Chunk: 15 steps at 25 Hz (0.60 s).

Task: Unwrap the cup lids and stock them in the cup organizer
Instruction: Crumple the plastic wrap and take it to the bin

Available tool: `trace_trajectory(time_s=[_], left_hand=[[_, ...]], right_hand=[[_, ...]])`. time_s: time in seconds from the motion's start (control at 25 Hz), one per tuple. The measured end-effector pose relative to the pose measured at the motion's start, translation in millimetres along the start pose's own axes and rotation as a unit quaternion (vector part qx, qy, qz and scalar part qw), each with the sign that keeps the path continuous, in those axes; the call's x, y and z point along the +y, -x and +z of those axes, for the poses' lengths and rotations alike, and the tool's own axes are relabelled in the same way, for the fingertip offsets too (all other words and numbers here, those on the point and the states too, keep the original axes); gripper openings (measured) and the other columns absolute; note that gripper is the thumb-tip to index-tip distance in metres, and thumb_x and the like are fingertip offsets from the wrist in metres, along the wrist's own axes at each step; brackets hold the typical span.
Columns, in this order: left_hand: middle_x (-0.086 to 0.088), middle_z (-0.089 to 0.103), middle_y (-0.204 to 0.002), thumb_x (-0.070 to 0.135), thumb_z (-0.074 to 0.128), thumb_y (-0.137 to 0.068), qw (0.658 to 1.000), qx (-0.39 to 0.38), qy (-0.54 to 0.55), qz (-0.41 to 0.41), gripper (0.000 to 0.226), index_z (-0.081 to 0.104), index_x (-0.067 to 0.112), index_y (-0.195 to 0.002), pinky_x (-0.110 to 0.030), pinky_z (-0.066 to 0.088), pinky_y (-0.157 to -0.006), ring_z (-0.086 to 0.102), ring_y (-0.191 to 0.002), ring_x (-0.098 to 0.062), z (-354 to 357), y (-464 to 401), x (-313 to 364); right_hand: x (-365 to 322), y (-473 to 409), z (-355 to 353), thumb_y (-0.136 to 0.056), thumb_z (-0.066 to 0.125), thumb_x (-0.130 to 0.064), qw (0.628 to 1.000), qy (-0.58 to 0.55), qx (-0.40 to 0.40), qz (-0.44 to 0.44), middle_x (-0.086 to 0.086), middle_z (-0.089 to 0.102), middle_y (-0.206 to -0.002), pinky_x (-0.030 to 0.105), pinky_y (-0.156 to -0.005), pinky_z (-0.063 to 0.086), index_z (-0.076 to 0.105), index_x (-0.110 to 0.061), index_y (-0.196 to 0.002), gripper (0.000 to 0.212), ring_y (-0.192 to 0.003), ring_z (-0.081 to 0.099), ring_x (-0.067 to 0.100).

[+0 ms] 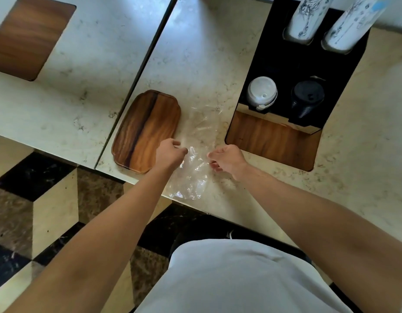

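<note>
While both hands pinch the empty clear plastic wrap [192, 168] on the bench [195, 64], left hand [169, 152], right hand [227, 160], black cup organizer [283, 71] holding white lids [262, 90], black lids [307, 97], two cup stacks [308, 16].

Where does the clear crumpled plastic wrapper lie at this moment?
In the head view, the clear crumpled plastic wrapper lies on the marble counter near its front edge, between the left hand and right hand, just right of the wooden tray.

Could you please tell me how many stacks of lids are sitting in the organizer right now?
2. A white stack sits in the near-left slot of the organizer, and a black stack in the near-right slot. The far slots hold cups, which may hide more.
</note>
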<state>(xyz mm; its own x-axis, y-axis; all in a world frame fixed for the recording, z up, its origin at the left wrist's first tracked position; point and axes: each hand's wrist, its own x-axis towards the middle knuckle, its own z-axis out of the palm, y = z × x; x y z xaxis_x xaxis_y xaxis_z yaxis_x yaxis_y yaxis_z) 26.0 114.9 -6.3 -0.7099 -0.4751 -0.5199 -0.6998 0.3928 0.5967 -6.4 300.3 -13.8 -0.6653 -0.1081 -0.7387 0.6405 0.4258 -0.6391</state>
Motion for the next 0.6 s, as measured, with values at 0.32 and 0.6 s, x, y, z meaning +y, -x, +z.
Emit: trace_trajectory(time_s=[0.32,0.6], left_hand=[[-0.014,0.065,-0.075,-0.001,0.068,-0.091,0.957,-0.139,0.236,-0.095,0.003,0.065,-0.003,-0.093,-0.025,0.047,-0.043,0.061,-0.055,-0.021,15,11,12],[-0.015,0.073,-0.081,0.003,0.07,-0.092,0.926,-0.23,0.301,-0.02,0.011,0.06,0.001,-0.095,-0.035,0.062,-0.062,0.071,-0.068,-0.026,34,36,36]], right_hand=[[6,15,-22,-0.09,0.076,-0.014,0.996,-0.088,-0.002,-0.023,0.008,0.058,-0.072,0.027,-0.059,0.05,0.062,-0.006,-0.088,0.017,-0.062,0.053,0.017],[26,42,-90,-0.101,0.061,-0.017,0.983,-0.151,0.006,-0.102,0.012,0.076,-0.09,0.031,-0.056,0.06,0.062,-0.01,-0.103,0.007,-0.07,0.076,0.024]])
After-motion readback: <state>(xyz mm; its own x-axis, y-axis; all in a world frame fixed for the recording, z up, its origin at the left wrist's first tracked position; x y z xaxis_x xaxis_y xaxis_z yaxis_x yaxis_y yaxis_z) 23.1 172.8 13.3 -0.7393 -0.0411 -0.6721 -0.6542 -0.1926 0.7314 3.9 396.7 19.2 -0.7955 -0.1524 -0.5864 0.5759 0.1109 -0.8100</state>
